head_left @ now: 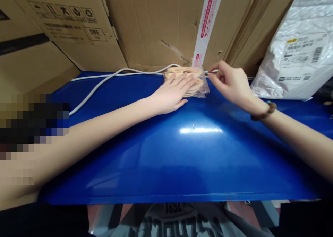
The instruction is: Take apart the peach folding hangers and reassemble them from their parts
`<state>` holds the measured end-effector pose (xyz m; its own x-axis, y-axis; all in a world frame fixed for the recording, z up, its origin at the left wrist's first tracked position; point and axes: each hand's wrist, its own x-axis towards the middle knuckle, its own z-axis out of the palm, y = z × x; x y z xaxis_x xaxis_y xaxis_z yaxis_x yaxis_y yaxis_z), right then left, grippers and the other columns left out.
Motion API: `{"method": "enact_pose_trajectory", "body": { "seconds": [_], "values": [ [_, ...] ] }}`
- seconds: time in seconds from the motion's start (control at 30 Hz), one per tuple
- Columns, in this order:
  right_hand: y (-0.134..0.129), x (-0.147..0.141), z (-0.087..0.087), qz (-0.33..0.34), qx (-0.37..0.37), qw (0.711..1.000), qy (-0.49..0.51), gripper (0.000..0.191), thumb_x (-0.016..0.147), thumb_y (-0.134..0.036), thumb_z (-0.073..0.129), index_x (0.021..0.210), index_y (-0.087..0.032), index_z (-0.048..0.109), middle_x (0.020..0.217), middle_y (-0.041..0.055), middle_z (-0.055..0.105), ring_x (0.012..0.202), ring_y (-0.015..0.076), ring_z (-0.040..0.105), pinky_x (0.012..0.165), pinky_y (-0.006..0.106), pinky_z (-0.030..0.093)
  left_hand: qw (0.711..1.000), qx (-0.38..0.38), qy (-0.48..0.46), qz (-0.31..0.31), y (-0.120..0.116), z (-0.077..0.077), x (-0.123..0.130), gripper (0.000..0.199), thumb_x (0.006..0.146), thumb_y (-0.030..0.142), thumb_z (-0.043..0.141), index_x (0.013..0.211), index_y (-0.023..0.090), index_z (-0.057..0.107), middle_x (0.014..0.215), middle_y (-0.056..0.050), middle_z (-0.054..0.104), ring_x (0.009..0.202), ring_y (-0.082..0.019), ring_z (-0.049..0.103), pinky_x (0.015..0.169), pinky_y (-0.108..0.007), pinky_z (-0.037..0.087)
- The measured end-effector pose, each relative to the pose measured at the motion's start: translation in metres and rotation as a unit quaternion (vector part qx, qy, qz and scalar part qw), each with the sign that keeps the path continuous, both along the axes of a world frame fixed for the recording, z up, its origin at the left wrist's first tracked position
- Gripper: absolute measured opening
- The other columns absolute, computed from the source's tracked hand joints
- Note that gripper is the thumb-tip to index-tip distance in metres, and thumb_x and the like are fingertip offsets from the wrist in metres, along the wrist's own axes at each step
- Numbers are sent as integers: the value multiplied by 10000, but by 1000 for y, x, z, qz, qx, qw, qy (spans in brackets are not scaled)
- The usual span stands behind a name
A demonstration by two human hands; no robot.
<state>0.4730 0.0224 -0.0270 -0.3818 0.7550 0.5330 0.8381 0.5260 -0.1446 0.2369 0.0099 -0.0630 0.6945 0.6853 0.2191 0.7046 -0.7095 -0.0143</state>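
Note:
My left hand (173, 93) lies flat, fingers spread, on a clear plastic bag of beige strips (195, 88) at the back of the blue table (166, 154). Just right of the bag is my right hand (230, 82), its thumb and index finger pinched together near a thin cable. Whether the fingertips hold the cable or something else small is too unclear to tell. A brown band sits on my right wrist.
Cardboard boxes (156, 22) stand along the back and left. A white plastic parcel with a label (293, 53) leans at the right. One white cable (101, 82) runs along the table's back left.

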Motion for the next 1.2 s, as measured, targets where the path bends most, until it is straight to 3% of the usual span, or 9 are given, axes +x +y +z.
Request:
{"method": "enact_pose_trajectory", "body": {
  "seconds": [0.1, 0.2, 0.3, 0.47, 0.67, 1.2],
  "values": [
    [-38, 0, -6, 31, -26, 998, -52, 271, 972, -374, 498, 1104, -189, 646, 709, 27, 657, 636, 209, 612, 606, 313, 417, 1000, 18, -3, -16, -12, 1, -3, 725, 965, 287, 492, 1582, 39, 200, 1664, -203, 190, 1556, -333, 115, 1257, -532, 85],
    [-63, -1, -16, 109, -52, 985, -125, 312, 987, -389, 487, 1138, -166, 643, 979, 111, 681, 871, 258, 654, 748, 361, 501, 998, 42, -12, -37, -29, 3, -6, 696, 975, 292, 476, 1574, 36, 230, 1654, -204, 228, 1557, -317, 127, 1262, -515, 101],
    [-74, -5, -27, 174, -63, 968, -172, 382, 1005, -406, 464, 1221, -136, 626, 1226, 178, 611, 1088, 301, 607, 937, 429, 501, 998, 43, -11, -46, -51, 3, -7, 667, 998, 336, 459, 1563, 36, 270, 1655, -193, 233, 1557, -302, 140, 1268, -484, 129],
    [-72, -9, -40, 171, -73, 963, -193, 539, 1032, -464, 408, 1364, -70, 567, 1397, 210, 557, 1204, 341, 580, 1026, 501, 469, 1000, -16, -8, -16, -72, -5, -15, 661, 1025, 455, 424, 1528, 32, 358, 1619, -182, 335, 1515, -292, 288, 1247, -429, 240],
    [-64, 5, -43, 196, -105, 958, -183, 641, 1025, -549, 391, 1471, -99, 489, 1549, 198, 437, 1384, 349, 471, 1110, 540, 408, 994, -102, -33, 7, -71, -16, -24, 652, 1035, 528, 359, 1518, 92, 406, 1612, -143, 366, 1504, -272, 321, 1238, -441, 271],
    [-66, 7, -41, 192, -123, 957, -178, 637, 1022, -542, 406, 1482, -106, 476, 1566, 207, 402, 1429, 339, 425, 1143, 543, 376, 993, -102, -52, 0, -71, -20, -25, 635, 1034, 506, 370, 1514, 92, 414, 1602, -149, 382, 1492, -285, 343, 1232, -460, 278]
  ]
}}
